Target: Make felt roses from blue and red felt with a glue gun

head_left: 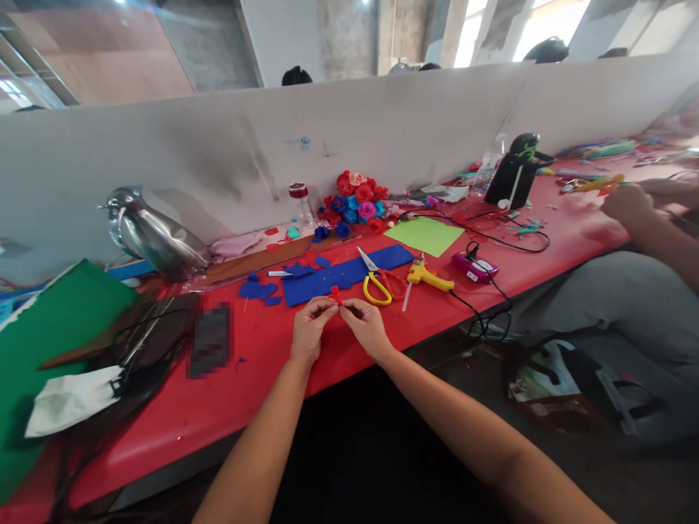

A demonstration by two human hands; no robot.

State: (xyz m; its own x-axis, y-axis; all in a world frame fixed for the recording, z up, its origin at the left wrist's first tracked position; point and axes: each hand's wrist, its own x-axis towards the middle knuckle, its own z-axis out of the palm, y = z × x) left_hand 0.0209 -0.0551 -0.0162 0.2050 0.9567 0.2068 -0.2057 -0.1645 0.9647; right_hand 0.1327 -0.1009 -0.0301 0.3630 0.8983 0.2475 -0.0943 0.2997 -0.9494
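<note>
My left hand (309,329) and my right hand (367,326) meet over the red table (229,407), fingers pinched together on a small red foam piece (335,294) held between them. Just beyond the hands lies a long blue foam sheet (344,275) with blue scraps (258,290) to its left. Yellow-handled scissors (376,280) lie to the right of the blue sheet, and a yellow glue gun (429,276) lies further right.
A pile of red, blue and pink foam roses (354,198) sits by the white partition (218,153). A green sheet (424,236), a pink device (474,267) with black cables, a steel kettle (153,236) and green fabric (49,327) are around. Another person's arm (649,218) works at right.
</note>
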